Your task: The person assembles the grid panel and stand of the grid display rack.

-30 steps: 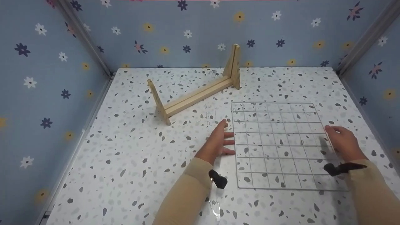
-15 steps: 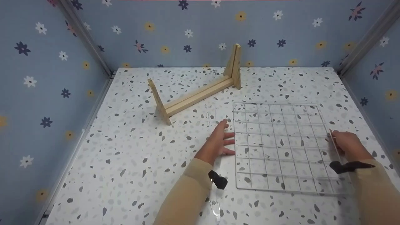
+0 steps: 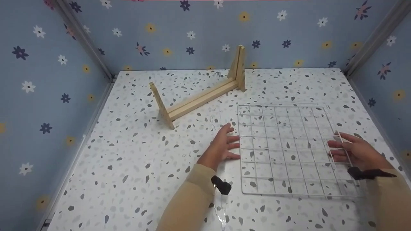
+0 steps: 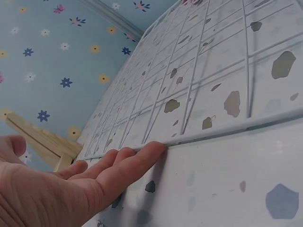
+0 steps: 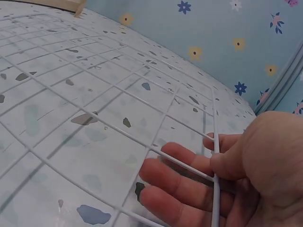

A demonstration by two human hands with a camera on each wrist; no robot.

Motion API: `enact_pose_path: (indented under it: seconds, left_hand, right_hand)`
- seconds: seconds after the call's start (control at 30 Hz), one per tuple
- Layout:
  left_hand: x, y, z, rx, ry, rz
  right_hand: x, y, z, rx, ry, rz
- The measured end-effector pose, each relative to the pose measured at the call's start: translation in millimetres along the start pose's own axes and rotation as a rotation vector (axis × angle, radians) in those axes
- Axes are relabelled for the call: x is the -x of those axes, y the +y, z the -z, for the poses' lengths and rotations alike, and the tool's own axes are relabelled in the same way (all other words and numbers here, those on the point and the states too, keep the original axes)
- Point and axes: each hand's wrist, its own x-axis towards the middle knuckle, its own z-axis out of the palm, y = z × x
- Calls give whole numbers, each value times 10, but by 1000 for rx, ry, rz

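Observation:
A white wire grid panel [image 3: 282, 148] lies over the speckled table, its right side raised a little and its left edge low. My right hand [image 3: 362, 150] holds the right edge: in the right wrist view the thumb rests on the edge wire [image 5: 216, 189], and the fingers [image 5: 175, 182] reach beneath the mesh. Along the opposite edge, my left hand [image 3: 220, 146] has its fingers extended, with fingertips [image 4: 154, 149] touching the border wire in the left wrist view.
Behind the hands stands a pale wooden frame [image 3: 202, 99] with two uprights joined by a crossbar. Several small clear pieces [image 3: 212, 119] lie between it and the panel. Flower-patterned walls [image 3: 192, 35] enclose the table [image 3: 128, 166] at the back and both sides.
My right hand has shifted slightly right, and its fingers now extend under the mesh. The panel's right side has risen from the table. The left hand stays at the left edge.

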Motion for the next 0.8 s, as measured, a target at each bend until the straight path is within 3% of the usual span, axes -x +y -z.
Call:
enact_pose_path:
  seconds: [0.3, 0.53, 0.8]
  left_hand:
    - [-7, -56, 54, 33, -34, -36]
    - [-9, -167, 68, -113, -93, -93]
    - [5, -208, 88, -244, -112, -118]
  right_hand:
    - [10, 116, 43, -205, -101, 46]
    - [-9, 120, -12, -273, -180, 161]
    - [-12, 106, -34, -313, -183, 150]
